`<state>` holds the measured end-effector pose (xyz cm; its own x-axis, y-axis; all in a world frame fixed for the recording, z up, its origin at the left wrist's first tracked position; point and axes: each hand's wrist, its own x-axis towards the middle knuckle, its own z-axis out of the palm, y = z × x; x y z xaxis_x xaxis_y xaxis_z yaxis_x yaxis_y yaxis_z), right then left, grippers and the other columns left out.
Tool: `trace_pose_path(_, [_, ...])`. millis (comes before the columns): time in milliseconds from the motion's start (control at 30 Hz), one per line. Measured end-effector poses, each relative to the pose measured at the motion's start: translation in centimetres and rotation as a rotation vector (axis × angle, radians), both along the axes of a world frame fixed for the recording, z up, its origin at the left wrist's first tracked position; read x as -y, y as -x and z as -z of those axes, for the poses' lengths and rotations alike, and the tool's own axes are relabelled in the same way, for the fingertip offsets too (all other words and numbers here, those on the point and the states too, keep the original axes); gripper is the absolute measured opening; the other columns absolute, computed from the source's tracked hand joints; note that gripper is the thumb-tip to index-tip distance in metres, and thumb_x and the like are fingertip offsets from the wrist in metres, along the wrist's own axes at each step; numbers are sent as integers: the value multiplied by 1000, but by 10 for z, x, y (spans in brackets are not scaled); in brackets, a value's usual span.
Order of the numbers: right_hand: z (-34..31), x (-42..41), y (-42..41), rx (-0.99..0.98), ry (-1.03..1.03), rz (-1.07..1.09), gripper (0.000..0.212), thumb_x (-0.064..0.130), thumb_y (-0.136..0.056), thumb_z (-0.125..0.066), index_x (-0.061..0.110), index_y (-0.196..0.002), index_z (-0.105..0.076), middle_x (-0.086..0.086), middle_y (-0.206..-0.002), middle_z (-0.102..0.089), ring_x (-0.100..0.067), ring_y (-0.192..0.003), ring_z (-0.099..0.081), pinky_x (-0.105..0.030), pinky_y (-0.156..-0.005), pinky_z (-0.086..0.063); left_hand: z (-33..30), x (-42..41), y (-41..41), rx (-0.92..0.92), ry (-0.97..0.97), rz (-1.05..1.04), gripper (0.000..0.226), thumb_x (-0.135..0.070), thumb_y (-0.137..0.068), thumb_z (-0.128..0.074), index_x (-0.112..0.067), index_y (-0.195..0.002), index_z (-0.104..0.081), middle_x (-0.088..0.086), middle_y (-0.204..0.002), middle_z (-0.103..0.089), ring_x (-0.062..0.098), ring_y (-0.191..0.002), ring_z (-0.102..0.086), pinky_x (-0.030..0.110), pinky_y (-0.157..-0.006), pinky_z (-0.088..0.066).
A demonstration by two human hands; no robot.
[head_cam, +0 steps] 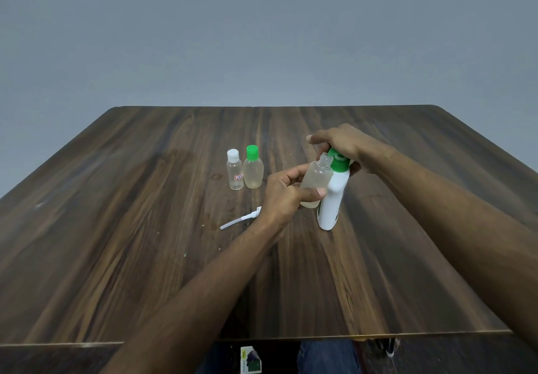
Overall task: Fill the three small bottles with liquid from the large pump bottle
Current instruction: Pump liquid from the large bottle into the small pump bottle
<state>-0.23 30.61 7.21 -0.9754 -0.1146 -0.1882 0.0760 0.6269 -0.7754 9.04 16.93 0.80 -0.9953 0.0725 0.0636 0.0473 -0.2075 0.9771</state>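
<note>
Wooden table (145, 257): left hand (283, 193) grips open bottle (316, 181); right hand (343, 146) presses pump bottle (333, 199).

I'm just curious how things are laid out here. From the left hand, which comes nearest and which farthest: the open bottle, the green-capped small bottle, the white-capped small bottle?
Seen from the head camera, starting from the left hand:
1. Open bottle: held in that hand, against the pump bottle.
2. Green-capped small bottle: standing farther back, to the hand's left.
3. White-capped small bottle: just beyond it, farther left.

Dim, even light; faint sheen on the table (145, 228); soft shadows; wide-angle bending at frame edges; slightly soft focus.
</note>
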Motion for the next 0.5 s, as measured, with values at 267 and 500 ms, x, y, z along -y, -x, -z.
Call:
trace_pose_path(267, [-7,-2,-5,42,47,-23,55,66,-86,-61,12,-77,-65,-4,-72,-68,-24,-66,-65,-38,-73,-54,0,-2,-1,2,-24,3,44,11,-72,-69,-11,-111,-68,-2,-84,-71,5,-71,-65,20,-58,-52])
trace_pose_path(500, [-1,0,-2,-7,18,9,39,50,-90,-64,11,-86,-61,-7,-85,-69,-24,-66,-65,-33,-63,-51,1,-1,0,6,-10,-8,45,8,-72,-71,-11,-113,-68,3,-93,-71,10,-77,-65,21,-59,-52])
